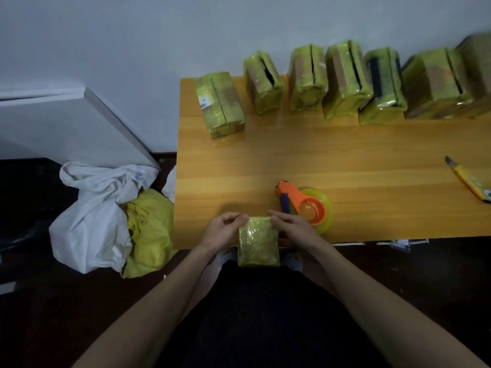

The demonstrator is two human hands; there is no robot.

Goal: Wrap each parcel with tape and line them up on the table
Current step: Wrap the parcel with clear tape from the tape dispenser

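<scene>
Parcel in hand: small yellow-green parcel [258,241], wrapped in glossy tape, lies at the near edge of the tabletop [345,160], half on the wood and half overhanging toward the person's lap.
Long axis: runs from the near edge away toward the far edge, so its far short end is the one under the fingers.
Left hand: left hand [224,231] sits at the parcel's far-left corner, fingers curled and pinching that corner, wrist just over the near edge.
Right hand: right hand [291,225] mirrors it at the far-right corner, fingers bent onto the top edge and gripping it; both hands are equally close.
Tape dispenser: orange tape dispenser [305,207] lies just beside the right hand, nearer to it than to the left, so that hand looks best placed to take it.
Finished row: wrapped parcels [308,81] stand in a line along the far edge, against the wall.
Gap for next: bare wood at the far-left corner, beyond the leftmost parcel [219,102], seems the likely slot.
Knife: yellow utility knife [469,181] rests near the right edge, well apart.
</scene>
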